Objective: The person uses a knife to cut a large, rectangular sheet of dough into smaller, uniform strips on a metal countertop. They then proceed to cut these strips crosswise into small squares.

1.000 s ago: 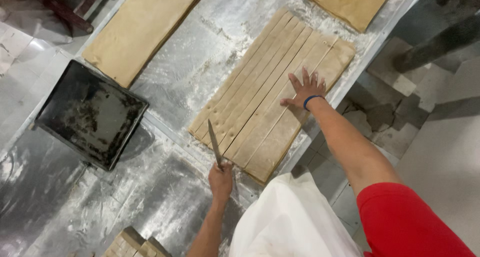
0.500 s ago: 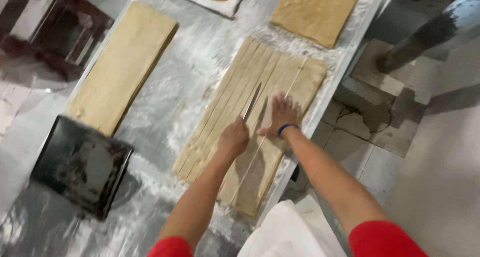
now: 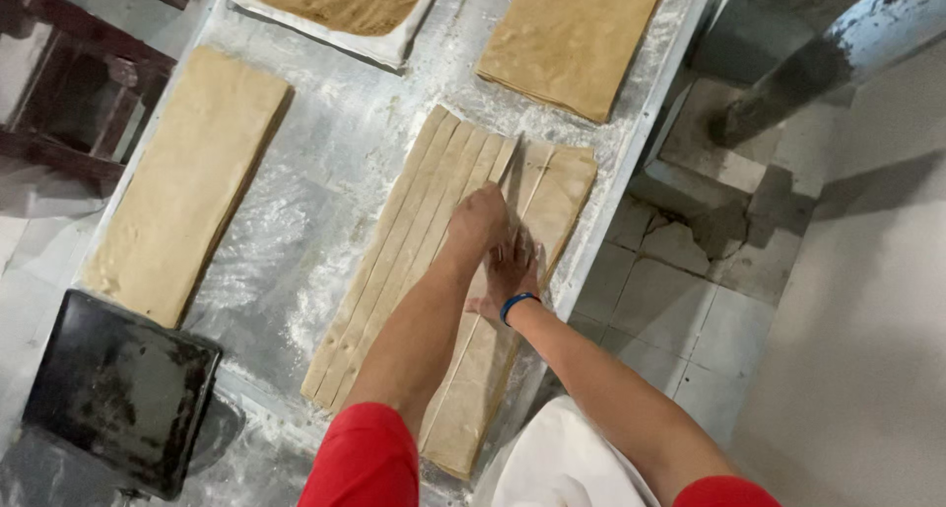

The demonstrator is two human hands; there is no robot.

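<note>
Head view, looking straight down: the left hand [image 3: 480,221] is clenched in a tight grip around the handle of a knife [image 3: 511,167], whose thin blade runs away from the knuckles along a cut line in the dough sheet [image 3: 414,241]. Just beside it, the right hand [image 3: 512,269] has no grip at all; it lies released, palm down and fingers spread, pressed flat on the same sheet, with a blue band [image 3: 516,304] round the wrist. The two hands sit almost touching, left slightly ahead of the right.

Under them the dough sheet is a long tan rectangle lying slantwise near the right edge of the flour-dusted metal desk [image 3: 325,172]. Its left part is already divided into several narrow parallel strips; the part under and right of the hands shows fewer cuts and wider pieces.

Further out, an uncut slab [image 3: 187,182] of the same dough lies well apart to the left, another slab [image 3: 576,39] rests at the far right end, and a tray [image 3: 394,46] of brown crumbly filling stands at the top. A black baking tray [image 3: 118,389] sits at the near left corner.
</note>
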